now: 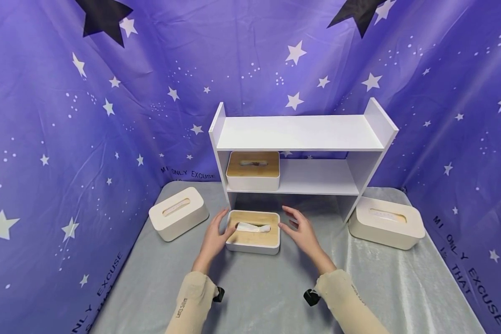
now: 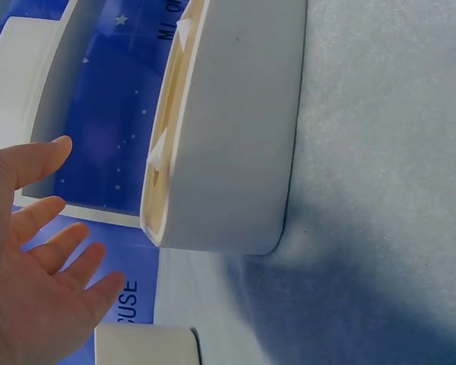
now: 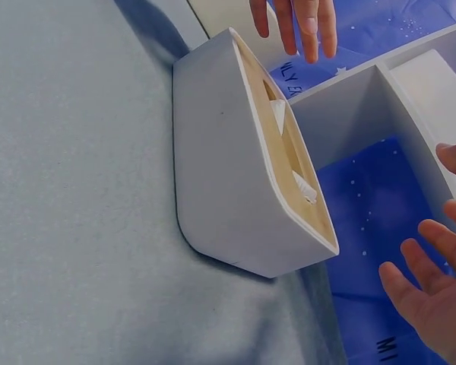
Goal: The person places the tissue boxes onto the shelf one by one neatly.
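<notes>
A white tissue box with a wooden lid (image 1: pixel 252 241) stands on the grey cloth in front of the shelf, a white tissue (image 1: pixel 250 227) poking from its slot. On its left side is my left hand (image 1: pixel 214 239), fingers spread and apart from the box in the left wrist view. My right hand (image 1: pixel 304 233) hovers at the right side, its fingers loosely bent with nothing in them. In the right wrist view both the right hand (image 3: pixel 433 289) and the fingers of the left hand (image 3: pixel 300 23) appear off the box (image 3: pixel 220 152).
A white two-tier shelf (image 1: pixel 296 132) stands behind, with another wooden-lidded tissue box (image 1: pixel 252 183) at the left of its middle board. Cream tissue boxes sit on the cloth at left (image 1: pixel 179 213) and right (image 1: pixel 386 222). A purple star-print curtain (image 1: pixel 250 69) surrounds the table.
</notes>
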